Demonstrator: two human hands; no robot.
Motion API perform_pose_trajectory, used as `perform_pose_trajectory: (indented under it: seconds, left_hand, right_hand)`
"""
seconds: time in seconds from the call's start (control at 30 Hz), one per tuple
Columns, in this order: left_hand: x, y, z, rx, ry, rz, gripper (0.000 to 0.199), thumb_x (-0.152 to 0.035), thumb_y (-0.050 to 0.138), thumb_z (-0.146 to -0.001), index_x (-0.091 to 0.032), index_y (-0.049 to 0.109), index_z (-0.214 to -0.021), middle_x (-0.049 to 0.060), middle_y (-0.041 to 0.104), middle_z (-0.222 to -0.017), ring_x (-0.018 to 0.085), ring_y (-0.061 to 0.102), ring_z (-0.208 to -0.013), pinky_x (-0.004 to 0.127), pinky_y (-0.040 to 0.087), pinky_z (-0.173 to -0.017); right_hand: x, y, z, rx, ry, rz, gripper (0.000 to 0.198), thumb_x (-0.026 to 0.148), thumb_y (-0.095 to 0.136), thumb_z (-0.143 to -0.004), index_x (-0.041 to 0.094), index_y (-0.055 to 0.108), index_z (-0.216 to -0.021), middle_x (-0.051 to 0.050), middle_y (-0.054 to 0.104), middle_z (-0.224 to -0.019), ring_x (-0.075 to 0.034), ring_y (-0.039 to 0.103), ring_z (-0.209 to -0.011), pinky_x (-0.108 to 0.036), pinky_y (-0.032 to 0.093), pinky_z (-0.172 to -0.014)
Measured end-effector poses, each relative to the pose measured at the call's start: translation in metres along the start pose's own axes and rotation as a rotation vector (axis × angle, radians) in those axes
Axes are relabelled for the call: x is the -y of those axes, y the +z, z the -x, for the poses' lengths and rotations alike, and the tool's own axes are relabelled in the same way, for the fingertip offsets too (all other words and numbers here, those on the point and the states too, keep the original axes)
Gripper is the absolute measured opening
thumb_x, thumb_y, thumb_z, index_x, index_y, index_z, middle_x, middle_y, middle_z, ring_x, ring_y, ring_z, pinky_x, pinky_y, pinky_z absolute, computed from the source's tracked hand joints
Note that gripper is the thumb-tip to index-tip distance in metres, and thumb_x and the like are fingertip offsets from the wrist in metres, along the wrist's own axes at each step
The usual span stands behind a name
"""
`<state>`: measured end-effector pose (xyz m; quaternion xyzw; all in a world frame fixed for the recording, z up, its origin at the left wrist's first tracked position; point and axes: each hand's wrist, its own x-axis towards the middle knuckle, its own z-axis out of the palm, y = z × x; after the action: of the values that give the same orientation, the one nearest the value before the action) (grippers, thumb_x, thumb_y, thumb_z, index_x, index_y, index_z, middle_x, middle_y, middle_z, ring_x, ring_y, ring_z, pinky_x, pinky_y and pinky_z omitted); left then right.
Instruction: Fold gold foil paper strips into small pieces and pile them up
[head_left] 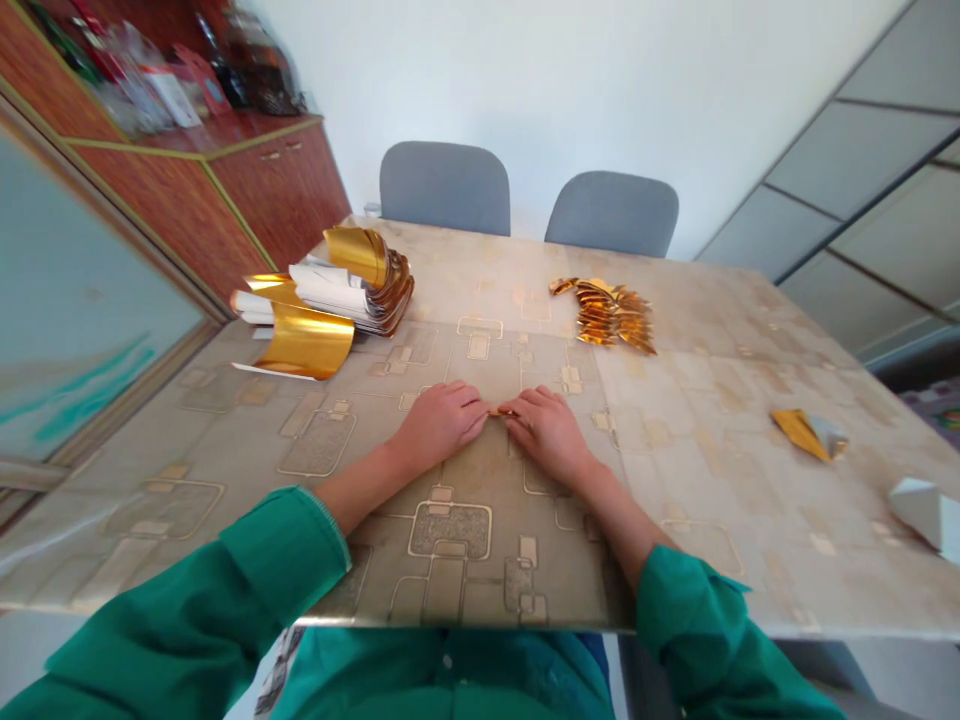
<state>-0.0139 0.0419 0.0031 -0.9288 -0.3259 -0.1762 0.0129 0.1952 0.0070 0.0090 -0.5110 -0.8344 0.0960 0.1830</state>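
Note:
My left hand point(448, 418) and my right hand point(546, 425) rest close together on the table's patterned cover point(465, 350). Between their fingertips is a small folded piece of gold paper point(495, 412), mostly hidden by the fingers. Both hands are closed on it, one at each end. Farther off to the left lies a stack of gold foil paper sheets point(360, 255), curled and white on the back. A cluster of folded gold paper pieces point(615, 315) sits beyond my right hand.
At the right lie a gold and silver folded paper point(806, 435) and a white box-like object point(926, 515). Two grey chairs point(445, 185) stand behind the table's far edge. A wooden cabinet point(247, 180) holding bottles and bags is at the back left.

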Motion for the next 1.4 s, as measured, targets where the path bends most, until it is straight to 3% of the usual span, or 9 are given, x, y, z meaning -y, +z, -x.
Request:
perform_pose_trajectory:
  seconds: [0.13, 0.3, 0.47, 0.67, 0.8, 0.93, 1.13, 1.27, 1.4]
  left_hand:
    - [0.003, 0.005, 0.007, -0.163, -0.132, 0.384, 0.018, -0.014, 0.057, -0.092, -0.018, 0.072, -0.100, 0.005, 0.070, -0.094, 0.018, 0.063, -0.087, 0.028, 0.049, -0.078]
    - [0.003, 0.005, 0.009, -0.169, -0.304, 0.721, 0.012, -0.019, 0.064, -0.088, -0.019, 0.076, -0.088, 0.002, 0.070, -0.079, 0.014, 0.062, -0.070, 0.025, 0.046, -0.066]
    - [-0.002, 0.002, 0.009, -0.203, -0.431, 0.833, 0.011, -0.026, 0.067, -0.086, -0.019, 0.076, -0.088, 0.003, 0.071, -0.077, 0.014, 0.061, -0.069, 0.025, 0.046, -0.065]
    - [0.000, 0.000, 0.009, -0.180, -0.387, 0.932, 0.011, -0.028, 0.069, -0.084, -0.021, 0.078, -0.085, 0.002, 0.071, -0.073, 0.014, 0.062, -0.067, 0.025, 0.046, -0.064]
    - [-0.002, 0.002, 0.008, -0.224, -0.592, 1.065, 0.016, -0.030, 0.068, -0.082, -0.018, 0.076, -0.091, 0.003, 0.074, -0.081, 0.014, 0.066, -0.072, 0.025, 0.051, -0.066]
    - [-0.007, 0.004, 0.007, -0.198, -0.721, 1.253, 0.020, -0.035, 0.069, -0.082, -0.016, 0.067, -0.088, 0.002, 0.073, -0.076, 0.013, 0.067, -0.067, 0.024, 0.055, -0.064]
    - [-0.014, 0.006, 0.006, -0.169, -0.677, 1.355, 0.028, -0.037, 0.075, -0.077, -0.017, 0.056, -0.081, 0.004, 0.073, -0.086, 0.014, 0.070, -0.074, 0.025, 0.058, -0.069]
    - [-0.015, 0.005, 0.006, -0.201, -0.711, 1.370, 0.035, -0.042, 0.074, -0.079, -0.018, 0.052, -0.092, 0.002, 0.072, -0.081, 0.015, 0.071, -0.070, 0.026, 0.059, -0.065]
    - [-0.015, 0.006, 0.006, -0.143, -0.728, 1.405, 0.039, -0.045, 0.073, -0.079, -0.016, 0.056, -0.099, 0.004, 0.074, -0.083, 0.016, 0.073, -0.070, 0.027, 0.060, -0.065]
  right_hand:
    - [-0.003, 0.011, 0.004, -0.170, 0.007, -0.245, 0.020, 0.013, 0.056, -0.093, 0.022, 0.074, -0.097, -0.003, 0.067, -0.080, -0.018, 0.056, -0.080, -0.029, 0.043, -0.074]
    - [-0.001, 0.010, 0.009, -0.208, 0.042, -0.436, 0.022, 0.016, 0.057, -0.092, 0.025, 0.076, -0.097, -0.001, 0.067, -0.074, -0.018, 0.058, -0.073, -0.029, 0.046, -0.069]
    - [0.002, 0.004, 0.009, -0.196, 0.062, -0.425, 0.023, 0.016, 0.057, -0.090, 0.027, 0.076, -0.097, -0.002, 0.070, -0.081, -0.018, 0.060, -0.079, -0.033, 0.048, -0.074]
    - [-0.002, 0.003, 0.011, -0.247, 0.027, -0.439, 0.024, 0.017, 0.057, -0.091, 0.028, 0.077, -0.097, -0.002, 0.070, -0.080, -0.018, 0.060, -0.077, -0.031, 0.048, -0.070]
    - [-0.002, 0.006, 0.011, -0.327, 0.064, -0.453, 0.021, 0.019, 0.059, -0.092, 0.027, 0.077, -0.097, -0.002, 0.071, -0.079, -0.017, 0.061, -0.076, -0.031, 0.049, -0.070]
    - [0.000, 0.013, 0.011, -0.369, 0.156, -0.454, 0.019, 0.020, 0.061, -0.090, 0.026, 0.078, -0.095, -0.003, 0.071, -0.079, -0.017, 0.062, -0.074, -0.031, 0.049, -0.070]
    - [0.001, 0.017, 0.011, -0.386, 0.205, -0.457, 0.019, 0.020, 0.060, -0.090, 0.027, 0.077, -0.098, -0.003, 0.073, -0.082, -0.017, 0.064, -0.077, -0.031, 0.051, -0.072]
    - [0.001, 0.017, 0.011, -0.360, 0.170, -0.382, 0.021, 0.021, 0.059, -0.091, 0.028, 0.077, -0.100, -0.003, 0.073, -0.083, -0.018, 0.062, -0.077, -0.032, 0.050, -0.072]
    - [0.002, 0.017, 0.010, -0.341, 0.117, -0.342, 0.024, 0.018, 0.057, -0.091, 0.027, 0.075, -0.103, -0.004, 0.074, -0.088, -0.019, 0.062, -0.079, -0.033, 0.050, -0.074]
